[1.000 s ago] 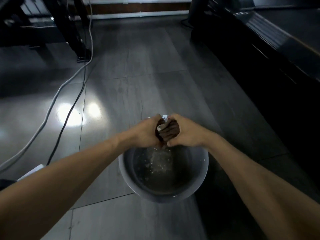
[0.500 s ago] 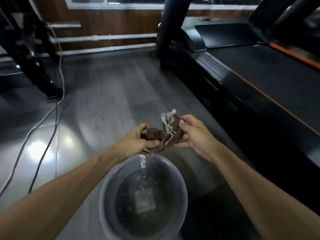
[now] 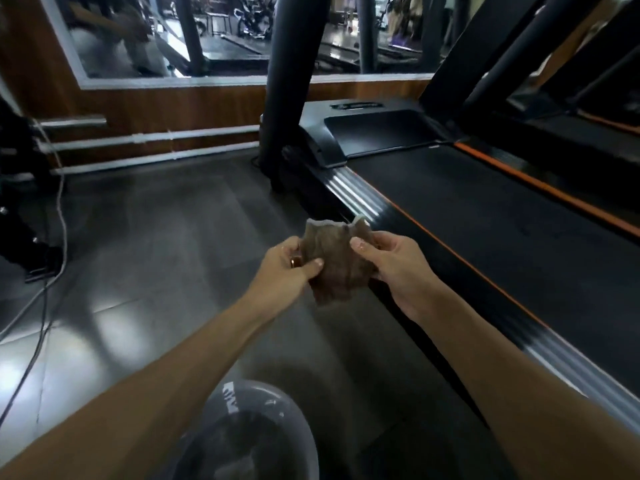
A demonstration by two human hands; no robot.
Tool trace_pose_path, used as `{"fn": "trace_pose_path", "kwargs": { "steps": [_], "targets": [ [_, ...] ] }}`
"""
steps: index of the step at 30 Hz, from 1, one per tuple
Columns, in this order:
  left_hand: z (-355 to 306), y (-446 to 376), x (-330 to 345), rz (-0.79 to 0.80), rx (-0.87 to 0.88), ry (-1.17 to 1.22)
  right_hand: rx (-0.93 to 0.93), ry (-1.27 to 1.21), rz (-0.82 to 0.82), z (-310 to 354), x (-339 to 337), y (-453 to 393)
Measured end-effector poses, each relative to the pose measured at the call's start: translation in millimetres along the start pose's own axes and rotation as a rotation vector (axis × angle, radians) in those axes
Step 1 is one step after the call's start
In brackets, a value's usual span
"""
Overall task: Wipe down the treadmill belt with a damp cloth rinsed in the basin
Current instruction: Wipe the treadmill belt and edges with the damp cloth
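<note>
Brown crumpled cloth with a pale edge (image 3: 334, 261) is held up in the air between both hands, above the grey floor (image 3: 166, 244) and just beside the near side rail of the treadmill.

Left hand (image 3: 289, 263): fingers curled behind the cloth's left edge, thumb pressed across the front; it pinches the fabric. A ring shows on one finger.

Right hand (image 3: 388, 258): thumb on the front of the cloth's upper right part, fingers folded behind; it also pinches the fabric. The cloth is spread partway open between the two grips, and its lower end hangs free.

Round grey plastic basin (image 3: 263, 396) sits on the floor at the bottom of the view, between the forearms, below the cloth and nearer the person. Its inside is dark; the contents are too blurred to tell.

Black treadmill belt (image 3: 485, 216) runs along the right, bordered by thin orange stripes and ribbed silver-grey side rails (image 3: 363, 199). The cloth is apart from the belt, to its left.

Grey and black cables (image 3: 52, 271) trail over the floor at left. White pipes (image 3: 156, 136) run along the wood-panelled wall under a mirror.
</note>
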State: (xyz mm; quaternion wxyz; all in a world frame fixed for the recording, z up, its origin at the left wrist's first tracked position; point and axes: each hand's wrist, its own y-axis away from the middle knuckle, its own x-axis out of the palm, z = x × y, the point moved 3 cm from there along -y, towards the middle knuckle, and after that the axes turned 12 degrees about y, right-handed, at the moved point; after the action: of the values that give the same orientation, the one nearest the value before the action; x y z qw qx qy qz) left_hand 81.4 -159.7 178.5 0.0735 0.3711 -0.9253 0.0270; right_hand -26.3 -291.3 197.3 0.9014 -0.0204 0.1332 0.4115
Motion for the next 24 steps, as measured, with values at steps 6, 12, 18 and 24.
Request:
{"fn": "trace_pose_path", "kwargs": {
  "steps": [6,12,18,24],
  "targets": [
    [-4,-50,91,0.027,-0.046,0.418,-0.013,-0.308,0.263,2,-73,-30],
    [3,-121,155,-0.034,-0.215,0.332,-0.109,-0.2,0.081,-17,-155,-104],
    [1,-171,189,0.074,-0.258,0.189,-0.05,-0.081,0.054,-28,-198,-159],
    [16,-213,180,-0.002,-0.212,0.266,0.16,-0.051,0.275,-39,-188,-202]
  ]
}}
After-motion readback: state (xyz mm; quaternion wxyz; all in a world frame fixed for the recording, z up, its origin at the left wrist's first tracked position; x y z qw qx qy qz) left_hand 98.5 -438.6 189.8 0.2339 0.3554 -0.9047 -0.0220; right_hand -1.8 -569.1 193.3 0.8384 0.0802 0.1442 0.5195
